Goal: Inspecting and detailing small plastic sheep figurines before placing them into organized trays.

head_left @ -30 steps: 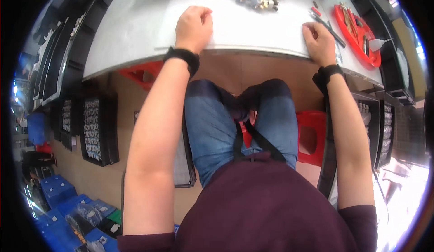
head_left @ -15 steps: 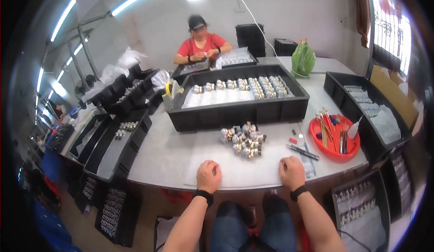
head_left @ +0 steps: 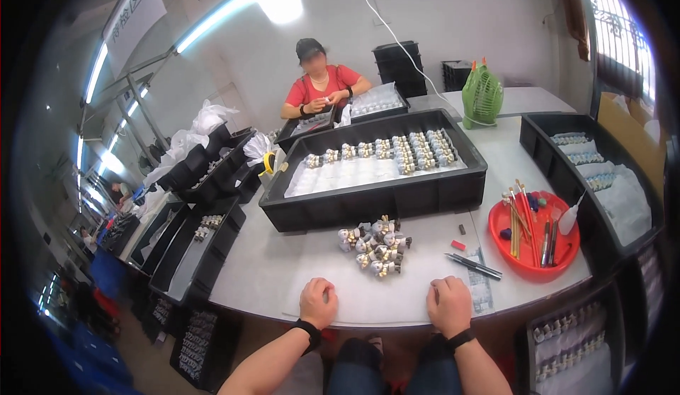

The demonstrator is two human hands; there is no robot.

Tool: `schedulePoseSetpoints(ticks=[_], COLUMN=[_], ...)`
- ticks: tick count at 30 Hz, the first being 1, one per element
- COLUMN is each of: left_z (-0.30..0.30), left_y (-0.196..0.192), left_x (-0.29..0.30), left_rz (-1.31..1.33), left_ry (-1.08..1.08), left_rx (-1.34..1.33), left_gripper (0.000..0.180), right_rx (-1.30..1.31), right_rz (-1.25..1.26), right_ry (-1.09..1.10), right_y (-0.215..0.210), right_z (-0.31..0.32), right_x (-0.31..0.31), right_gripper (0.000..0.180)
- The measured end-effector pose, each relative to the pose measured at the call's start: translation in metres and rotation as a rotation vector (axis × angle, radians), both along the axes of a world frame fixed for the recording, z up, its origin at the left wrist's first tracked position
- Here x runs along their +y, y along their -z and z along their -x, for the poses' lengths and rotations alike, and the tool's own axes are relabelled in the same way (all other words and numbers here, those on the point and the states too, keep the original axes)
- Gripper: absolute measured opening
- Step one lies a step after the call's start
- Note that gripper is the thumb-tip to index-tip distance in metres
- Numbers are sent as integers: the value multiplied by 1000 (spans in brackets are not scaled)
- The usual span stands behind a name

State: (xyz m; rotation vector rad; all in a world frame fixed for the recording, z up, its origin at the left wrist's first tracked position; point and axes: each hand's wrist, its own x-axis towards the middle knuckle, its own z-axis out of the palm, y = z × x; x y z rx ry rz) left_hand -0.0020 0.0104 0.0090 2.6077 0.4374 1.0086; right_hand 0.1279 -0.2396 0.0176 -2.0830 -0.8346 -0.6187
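Observation:
My left hand (head_left: pixel 318 302) rests curled in a loose fist at the table's near edge, on a white sheet (head_left: pixel 379 303). To its right, across a gap, my right hand (head_left: pixel 449 304) lies curled the same way, with no object showing in either. Beyond and between them is a heap of small figurines (head_left: pixel 375 246), white and grey with gold and dark parts. Two pens (head_left: pixel 474 265) lie just past my right hand, over a printed strip (head_left: pixel 482 296). A small red block (head_left: pixel 458 245) and a dark block (head_left: pixel 462 229) sit farther off.
Behind the heap stands a large black tray (head_left: pixel 375 202) with rows of figurines. A red bowl (head_left: pixel 504 250) at right holds brushes (head_left: pixel 520 218) and a white bottle (head_left: pixel 569 218). More black trays (head_left: pixel 170 281) flank the table. Across it, a person in red (head_left: pixel 320 87) handles a small piece.
The view has tilted upward, so the table and its things sit lower in the picture. Both my hands keep their curled pose at the table edge, and the heap looks unchanged.

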Motion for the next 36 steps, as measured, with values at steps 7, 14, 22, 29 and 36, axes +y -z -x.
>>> schedulePoseSetpoints(ticks=[7, 14, 22, 29, 36], left_z=[-2, -1, -3, -4, -6], left_y=[-3, -1, -3, -5, -15], left_x=[2, -1, -2, -1, 2], left_rz=[-30, -93, -97, -89, 8], left_ry=[26, -9, -12, 2, 44], left_rx=[37, 35, 88, 178, 309], left_gripper=[7, 8, 9, 14, 18], right_rx=[24, 11, 48, 113, 218], right_rz=[34, 9, 32, 64, 184], right_ry=[5, -43, -25, -51, -100], right_y=[-1, -1, 1, 2, -23], right_z=[-1, -3, -2, -5, -9], right_x=[1, -4, -5, -6, -4], right_gripper=[8, 8, 11, 11, 14])
